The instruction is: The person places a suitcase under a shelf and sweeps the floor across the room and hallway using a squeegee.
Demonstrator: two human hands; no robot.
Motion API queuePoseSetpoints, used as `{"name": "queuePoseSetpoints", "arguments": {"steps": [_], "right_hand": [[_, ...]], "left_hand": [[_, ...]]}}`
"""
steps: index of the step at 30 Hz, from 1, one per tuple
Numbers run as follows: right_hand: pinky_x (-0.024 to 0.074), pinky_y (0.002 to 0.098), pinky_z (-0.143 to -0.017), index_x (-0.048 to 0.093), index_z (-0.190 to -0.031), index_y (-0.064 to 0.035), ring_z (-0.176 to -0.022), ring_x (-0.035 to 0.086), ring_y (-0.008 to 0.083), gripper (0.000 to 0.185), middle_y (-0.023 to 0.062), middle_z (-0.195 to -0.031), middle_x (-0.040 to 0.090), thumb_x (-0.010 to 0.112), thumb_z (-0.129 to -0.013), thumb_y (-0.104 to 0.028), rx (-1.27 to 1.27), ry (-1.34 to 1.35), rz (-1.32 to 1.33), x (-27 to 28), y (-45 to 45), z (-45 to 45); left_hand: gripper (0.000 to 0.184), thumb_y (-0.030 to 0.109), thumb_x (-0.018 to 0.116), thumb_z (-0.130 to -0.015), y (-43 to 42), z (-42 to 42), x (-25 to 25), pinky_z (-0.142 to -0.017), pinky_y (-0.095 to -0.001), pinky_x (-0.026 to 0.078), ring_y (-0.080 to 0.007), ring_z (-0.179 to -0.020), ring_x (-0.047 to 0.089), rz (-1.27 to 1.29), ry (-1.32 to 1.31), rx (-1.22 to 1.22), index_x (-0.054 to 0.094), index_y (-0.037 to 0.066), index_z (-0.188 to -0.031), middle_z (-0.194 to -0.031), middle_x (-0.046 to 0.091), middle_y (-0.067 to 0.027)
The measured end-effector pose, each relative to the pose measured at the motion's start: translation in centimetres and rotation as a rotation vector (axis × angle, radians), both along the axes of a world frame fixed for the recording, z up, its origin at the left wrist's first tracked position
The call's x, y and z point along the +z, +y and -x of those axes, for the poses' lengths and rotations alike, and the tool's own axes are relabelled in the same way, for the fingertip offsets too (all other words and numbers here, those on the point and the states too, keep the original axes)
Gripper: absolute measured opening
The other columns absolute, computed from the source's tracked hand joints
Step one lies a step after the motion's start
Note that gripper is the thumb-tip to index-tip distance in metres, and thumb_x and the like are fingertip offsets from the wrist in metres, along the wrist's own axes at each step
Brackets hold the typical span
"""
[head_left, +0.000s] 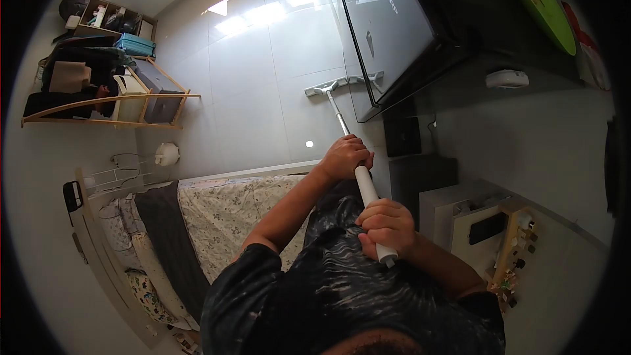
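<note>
My left hand [348,156] is wrapped round the upper pole of a long-handled mop [340,120]. Nearer my body, my right hand [386,227] grips the white handle close to its end, which pokes out below the fingers. The pole slants away from my chest to a narrow grey mop head [328,87] at floor level. That head's right end lies at the edge of a glossy dark-framed panel [388,26]; I cannot tell whether it is under it or seen through it.
Pale tiled floor [250,92] stretches ahead. A bed with a floral cover [230,217] is at left, beyond it a wooden-framed rack [158,92] with boxes and clothes. A grey cabinet [420,181] and an open drawer [483,230] stand at right. A small white object [309,144] lies on the floor.
</note>
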State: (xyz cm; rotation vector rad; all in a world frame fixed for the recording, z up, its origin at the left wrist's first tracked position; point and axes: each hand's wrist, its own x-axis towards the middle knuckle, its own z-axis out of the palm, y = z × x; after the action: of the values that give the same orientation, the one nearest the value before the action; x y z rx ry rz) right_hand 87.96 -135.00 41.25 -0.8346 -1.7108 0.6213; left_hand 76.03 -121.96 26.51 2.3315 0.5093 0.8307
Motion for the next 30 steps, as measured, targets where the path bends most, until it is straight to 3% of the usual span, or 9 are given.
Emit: {"name": "queuePoseSetpoints", "arguments": {"steps": [4, 9, 14, 16, 19, 25, 28, 29, 30], "right_hand": [[0.0535, 0.0351, -0.073, 0.051, -0.072, -0.0076, -0.075, 0.064, 0.0211, 0.025, 0.0049, -0.075, 0.060, 0.074, -0.066, -0.001, 0.047, -0.014, 0.064, 0.2, -2.0, -0.2], [0.0514, 0.0391, -0.083, 0.051, -0.074, -0.0073, -0.080, 0.064, 0.0219, 0.025, 0.0056, -0.081, 0.060, 0.074, -0.067, -0.001, 0.086, -0.067, 0.028, 0.9, 0.6, 0.0], [0.0490, 0.0416, -0.089, 0.052, -0.077, -0.0054, -0.093, 0.064, 0.0269, 0.019, 0.0089, -0.084, 0.062, 0.070, -0.073, 0.001, -0.051, 0.128, 0.195, -4.3, 4.9, 2.9], [0.0485, 0.0409, -0.090, 0.053, -0.079, -0.0045, -0.097, 0.064, 0.0288, 0.017, 0.0104, -0.086, 0.063, 0.069, -0.074, 0.001, -0.090, 0.219, 0.254, -7.2, 6.3, 3.8], [0.0469, 0.0405, -0.094, 0.054, -0.079, -0.0028, -0.101, 0.065, 0.0315, 0.012, 0.0131, -0.089, 0.064, 0.064, -0.079, 0.004, 0.001, 0.243, 0.428, -10.3, 8.0, 4.0], [0.0478, 0.0386, -0.086, 0.054, -0.076, -0.0017, -0.089, 0.064, 0.0270, 0.012, 0.0124, -0.083, 0.063, 0.063, -0.077, 0.006, 0.115, 0.155, 0.384, -8.1, 6.0, 2.0], [0.0452, 0.0349, -0.072, 0.051, -0.072, -0.0033, -0.067, 0.055, 0.0228, 0.012, 0.0099, -0.072, 0.058, 0.059, -0.070, 0.005, 0.047, 0.269, 0.270, -4.2, 2.9, -0.9], [0.0439, 0.0369, -0.070, 0.050, -0.070, -0.0039, -0.062, 0.052, 0.0212, 0.011, 0.0086, -0.068, 0.056, 0.057, -0.068, 0.004, 0.010, 0.285, 0.236, -2.3, 1.7, -2.1], [0.0432, 0.0387, -0.070, 0.048, -0.069, -0.0049, -0.060, 0.052, 0.0204, 0.011, 0.0077, -0.064, 0.054, 0.058, -0.069, 0.000, -0.015, 0.292, 0.253, -0.6, 0.3, -3.3]], "left_hand": [[0.025, 0.009, 0.065, -0.074, -1.8, 0.6, 0.4, -0.058, -0.0356, 0.048, -0.0235, -0.052, 0.056, -0.003, 0.053, 0.051, 0.052, 0.009, -0.052, -0.051, 0.052, -0.0052], [0.030, 0.004, 0.066, -0.072, 0.3, 1.6, 0.9, -0.055, -0.0367, 0.045, -0.0243, -0.051, 0.053, -0.060, -0.047, 0.307, 0.044, 0.008, -0.051, -0.051, 0.050, -0.0060], [0.030, 0.004, 0.065, -0.078, 4.8, 3.8, -4.4, -0.058, -0.0391, 0.043, -0.0291, -0.056, 0.051, -0.124, -0.060, 0.625, 0.046, 0.004, -0.056, -0.056, 0.050, -0.0093], [0.032, 0.007, 0.066, -0.083, 5.3, 4.4, -7.8, -0.061, -0.0411, 0.042, -0.0309, -0.060, 0.050, 0.063, -0.156, 0.955, 0.045, 0.002, -0.058, -0.061, 0.051, -0.0123], [0.034, 0.010, 0.066, -0.085, 5.4, 6.6, -11.5, -0.063, -0.0426, 0.042, -0.0320, -0.065, 0.049, 0.125, -0.077, 1.082, 0.045, 0.001, -0.060, -0.065, 0.051, -0.0140], [0.032, 0.012, 0.070, -0.081, 1.2, 5.5, -9.5, -0.073, -0.0447, 0.042, -0.0362, -0.067, 0.050, 0.175, -0.027, 0.936, 0.046, 0.003, -0.061, -0.063, 0.050, -0.0145], [0.027, 0.011, 0.068, -0.080, -2.7, 1.3, -6.2, -0.085, -0.0493, 0.043, -0.0381, -0.066, 0.051, 0.248, -0.056, 0.796, 0.049, 0.004, -0.062, -0.064, 0.052, -0.0153], [0.028, 0.007, 0.069, -0.077, -4.0, -0.5, -4.5, -0.062, -0.0434, 0.041, -0.0342, -0.064, 0.049, 0.192, -0.096, 0.748, 0.047, 0.003, -0.060, -0.062, 0.051, -0.0143], [0.028, 0.008, 0.068, -0.077, -5.4, -2.1, -3.4, -0.062, -0.0431, 0.041, -0.0336, -0.065, 0.050, 0.203, -0.079, 0.676, 0.047, 0.004, -0.059, -0.059, 0.051, -0.0128]]}}
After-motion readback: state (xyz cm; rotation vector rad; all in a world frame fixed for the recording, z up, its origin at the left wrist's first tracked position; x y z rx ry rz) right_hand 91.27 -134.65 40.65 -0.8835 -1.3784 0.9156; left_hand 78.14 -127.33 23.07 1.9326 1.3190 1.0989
